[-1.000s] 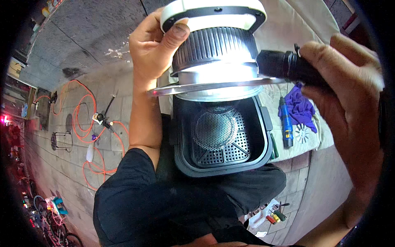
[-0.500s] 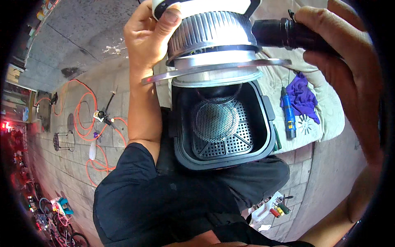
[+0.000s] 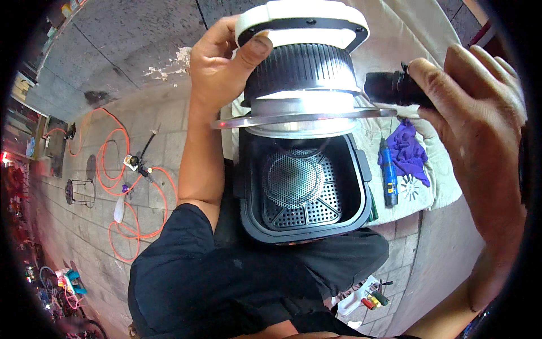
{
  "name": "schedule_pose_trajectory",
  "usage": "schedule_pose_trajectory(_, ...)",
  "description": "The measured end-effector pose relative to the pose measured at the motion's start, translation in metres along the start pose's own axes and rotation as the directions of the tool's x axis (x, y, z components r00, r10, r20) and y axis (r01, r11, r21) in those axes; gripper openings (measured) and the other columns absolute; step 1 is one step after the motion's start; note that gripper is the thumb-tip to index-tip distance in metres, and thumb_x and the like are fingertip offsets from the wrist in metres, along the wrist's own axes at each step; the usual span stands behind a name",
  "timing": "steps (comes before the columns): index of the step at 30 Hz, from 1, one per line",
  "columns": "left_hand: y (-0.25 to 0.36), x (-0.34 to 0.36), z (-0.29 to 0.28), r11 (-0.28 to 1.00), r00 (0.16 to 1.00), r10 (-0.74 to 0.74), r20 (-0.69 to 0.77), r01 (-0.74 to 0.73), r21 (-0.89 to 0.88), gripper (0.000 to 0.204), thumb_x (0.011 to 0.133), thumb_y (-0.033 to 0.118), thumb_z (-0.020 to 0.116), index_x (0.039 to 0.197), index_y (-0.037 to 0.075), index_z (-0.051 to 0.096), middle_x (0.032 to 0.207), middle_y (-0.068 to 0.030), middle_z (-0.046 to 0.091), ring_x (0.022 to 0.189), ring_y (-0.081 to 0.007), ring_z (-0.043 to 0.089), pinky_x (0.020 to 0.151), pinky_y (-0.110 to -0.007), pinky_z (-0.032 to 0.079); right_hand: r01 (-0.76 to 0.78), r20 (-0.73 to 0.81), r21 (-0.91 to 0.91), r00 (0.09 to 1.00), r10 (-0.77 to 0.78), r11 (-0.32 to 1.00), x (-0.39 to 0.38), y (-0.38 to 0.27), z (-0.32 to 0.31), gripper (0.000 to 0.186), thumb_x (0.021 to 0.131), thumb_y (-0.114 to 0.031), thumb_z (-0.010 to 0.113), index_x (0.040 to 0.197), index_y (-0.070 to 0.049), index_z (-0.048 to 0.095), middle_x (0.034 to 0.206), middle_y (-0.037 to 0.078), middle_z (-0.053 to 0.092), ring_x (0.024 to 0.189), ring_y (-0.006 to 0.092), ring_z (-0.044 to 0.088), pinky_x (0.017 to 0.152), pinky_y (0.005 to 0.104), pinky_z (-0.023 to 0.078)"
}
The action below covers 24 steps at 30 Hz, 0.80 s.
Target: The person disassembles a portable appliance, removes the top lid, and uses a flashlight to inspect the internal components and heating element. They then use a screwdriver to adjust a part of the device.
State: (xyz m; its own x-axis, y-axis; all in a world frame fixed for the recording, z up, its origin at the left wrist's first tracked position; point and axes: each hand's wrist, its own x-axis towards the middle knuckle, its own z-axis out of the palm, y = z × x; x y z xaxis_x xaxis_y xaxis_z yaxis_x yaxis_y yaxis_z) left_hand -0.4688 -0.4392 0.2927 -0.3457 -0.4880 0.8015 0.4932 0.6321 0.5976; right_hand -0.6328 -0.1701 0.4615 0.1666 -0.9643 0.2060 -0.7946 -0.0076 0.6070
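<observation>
Lighting it side-on seems decent: the left hand is clamped on the white-topped ribbed unit over the far edge of the black basket; the right hand grips the black flashlight, beyond and right of the basket. Slowly tilting the unit should cut glare imo.

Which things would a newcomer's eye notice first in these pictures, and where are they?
The eye would probably fall first on the ribbed unit at top centre, white-topped and brightly lit, held by the left hand, with a black flashlight in the right hand beside it. Just below sits a black basket with a perforated base. Farther left, an orange hose loops across grey paving.
</observation>
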Motion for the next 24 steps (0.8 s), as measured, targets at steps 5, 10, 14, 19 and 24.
schedule_pose_trajectory(5,0.011,-0.002,0.002,0.999,1.0,-0.024,-0.017,0.025,0.025,0.039,0.091,0.028,0.083,0.117,0.001,0.07,0.105,-0.003,0.072,0.092,-0.0094,0.064,0.081,-0.025,0.051,0.027,0.01,-0.07,1.0,-0.027,0.997,0.003,-0.003,-0.012,0.041,0.081,-0.007,0.082,0.12,-0.007,0.07,0.099,0.012,0.068,0.093,0.0251,0.07,0.091,0.0392,0.055)
schedule_pose_trajectory(10,0.011,-0.002,0.008,0.999,1.0,0.027,0.002,-0.027,0.024,0.037,0.088,0.024,0.085,0.115,0.002,0.072,0.117,-0.0081,0.074,0.101,-0.0133,0.067,0.089,-0.029,0.053,-0.013,0.06,-0.123,0.998,0.021,0.992,0.001,-0.014,-0.028,0.043,0.08,-0.006,0.083,0.121,-0.009,0.071,0.099,0.011,0.068,0.096,0.0252,0.068,0.094,0.0401,0.053)
schedule_pose_trajectory(14,0.014,-0.005,0.009,0.999,0.999,0.033,-0.025,-0.033,0.006,0.035,0.086,0.023,0.087,0.11,0.003,0.072,0.121,-0.0102,0.074,0.102,-0.0144,0.068,0.087,-0.028,0.054,-0.035,0.041,-0.074,0.998,0.038,0.997,0.003,-0.023,-0.031,0.045,0.079,-0.006,0.084,0.122,-0.01,0.071,0.098,0.009,0.066,0.097,0.0261,0.065,0.094,0.0422,0.052)
schedule_pose_trajectory(19,0.005,-0.005,0.013,0.98,0.98,0.199,0.027,-0.198,-0.01,0.033,0.085,0.022,0.087,0.108,0.003,0.073,0.119,-0.0117,0.075,0.099,-0.016,0.07,0.084,-0.028,0.054,-0.078,0.129,-0.126,0.987,0.095,0.989,-0.004,-0.031,-0.043,0.053,0.074,-0.009,0.087,0.124,-0.007,0.07,0.098,0.008,0.066,0.096,0.0245,0.065,0.09,0.038,0.053)
schedule_pose_trajectory(24,0.009,-0.006,0.013,0.971,0.97,0.238,0.048,-0.239,0.029,0.033,0.082,0.023,0.088,0.105,0.004,0.073,0.116,-0.0127,0.075,0.096,-0.0169,0.071,0.08,-0.029,0.054,-0.041,0.118,-0.16,0.991,0.061,0.986,-0.012,-0.029,-0.044,0.057,0.074,-0.012,0.087,0.128,-0.007,0.07,0.101,0.009,0.069,0.097,0.025,0.067,0.087,0.0368,0.056)
